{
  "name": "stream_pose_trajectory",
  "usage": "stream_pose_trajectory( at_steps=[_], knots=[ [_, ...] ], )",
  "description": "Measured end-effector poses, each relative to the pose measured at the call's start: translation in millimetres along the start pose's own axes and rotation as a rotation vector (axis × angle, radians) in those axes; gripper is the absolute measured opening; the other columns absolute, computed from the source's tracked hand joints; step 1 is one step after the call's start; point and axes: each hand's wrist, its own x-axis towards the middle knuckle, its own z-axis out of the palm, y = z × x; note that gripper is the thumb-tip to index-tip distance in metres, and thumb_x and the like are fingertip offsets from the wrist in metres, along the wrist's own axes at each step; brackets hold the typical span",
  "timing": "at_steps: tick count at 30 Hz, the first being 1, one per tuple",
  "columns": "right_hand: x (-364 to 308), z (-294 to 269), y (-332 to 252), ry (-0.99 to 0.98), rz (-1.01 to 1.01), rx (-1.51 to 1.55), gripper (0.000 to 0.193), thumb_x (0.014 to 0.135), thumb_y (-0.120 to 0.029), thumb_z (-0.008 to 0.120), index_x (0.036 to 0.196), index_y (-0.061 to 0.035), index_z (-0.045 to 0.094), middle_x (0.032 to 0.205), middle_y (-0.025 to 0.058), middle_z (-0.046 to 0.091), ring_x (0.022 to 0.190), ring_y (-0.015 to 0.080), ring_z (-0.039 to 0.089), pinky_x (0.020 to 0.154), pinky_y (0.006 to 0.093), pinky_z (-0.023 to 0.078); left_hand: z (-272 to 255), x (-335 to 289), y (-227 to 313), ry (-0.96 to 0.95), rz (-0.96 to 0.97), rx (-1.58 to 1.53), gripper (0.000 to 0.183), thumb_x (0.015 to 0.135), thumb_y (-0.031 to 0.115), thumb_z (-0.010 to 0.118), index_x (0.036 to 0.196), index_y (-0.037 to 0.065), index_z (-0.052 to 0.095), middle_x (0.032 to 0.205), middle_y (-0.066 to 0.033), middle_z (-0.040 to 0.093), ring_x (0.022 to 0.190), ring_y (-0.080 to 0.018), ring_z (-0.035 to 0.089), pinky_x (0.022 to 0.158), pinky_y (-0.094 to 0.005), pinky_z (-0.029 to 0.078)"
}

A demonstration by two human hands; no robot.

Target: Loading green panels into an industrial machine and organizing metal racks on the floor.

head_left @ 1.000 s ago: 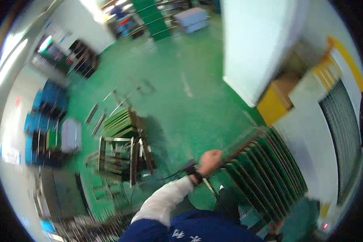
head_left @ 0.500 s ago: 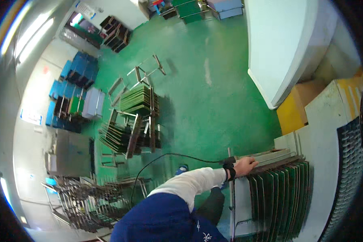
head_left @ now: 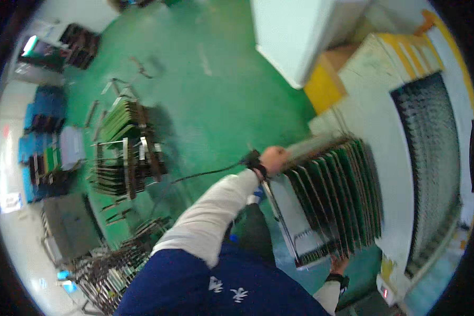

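Note:
A metal rack (head_left: 321, 149) stands in front of me, with several green boards (head_left: 334, 197) upright in it, side by side. My left hand (head_left: 275, 159) is closed over the rack's far-left corner, slightly blurred. At the near end my right hand (head_left: 340, 264) grips the rack's lower edge, its fingers partly hidden by the frame. A black wristband (head_left: 259, 171) with a dark cord (head_left: 208, 173) is on my left wrist. Another black band (head_left: 338, 280) circles my right wrist.
A pale machine housing (head_left: 392, 158) with a dark ribbed panel (head_left: 432, 163) is close on the right. Racks of green boards (head_left: 121, 124) stand on the green floor at left. More metal racks (head_left: 113, 276) lie near left. Blue bins (head_left: 50, 105) line the left wall.
My view has swung to the right, so the scene appears shifted left. My right hand has come into view, holding the rack's near end. My left hand stays on the far corner.

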Motion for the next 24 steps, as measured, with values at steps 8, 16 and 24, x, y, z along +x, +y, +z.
stream_pose_trajectory(
  at_steps=[8,16,24],
  knots=[
    [-89.7,-6.0,-107.4,0.212,-0.788,-0.342,0.028,0.093,-0.027,0.056,0.106,-0.0029,0.062,0.093,0.0069,0.063,0.081,0.0176,0.059,0.071,0.0292,0.047,-88.4,-72.9,-85.6,0.298,-0.071,0.121,0.036,0.083,0.035,0.061,0.086,0.000,0.065,0.075,-0.0161,0.064,0.068,-0.0268,0.062,0.065,-0.0394,0.048],
    [-246.0,201.2,-58.7,-0.532,-1.171,-0.817,0.027,0.084,-0.014,0.066,0.106,0.0013,0.061,0.093,0.0108,0.066,0.087,0.0189,0.063,0.077,0.0321,0.049,-162.6,-260.4,-252.2,0.349,-0.468,-0.125,0.029,0.084,0.030,0.062,0.072,0.004,0.060,0.063,-0.0042,0.057,0.049,-0.0145,0.052,0.045,-0.0306,0.040],
    [-233.0,234.0,-22.1,-0.458,-1.416,-1.306,0.032,0.082,-0.018,0.065,0.107,-0.0008,0.057,0.093,0.0217,0.064,0.090,0.0421,0.060,0.073,0.0486,0.046,-147.6,-423.3,-289.0,0.553,-0.723,-0.561,0.026,0.086,0.029,0.060,0.083,0.004,0.061,0.071,-0.0037,0.060,0.054,-0.0131,0.055,0.047,-0.0277,0.044]
  ],
)
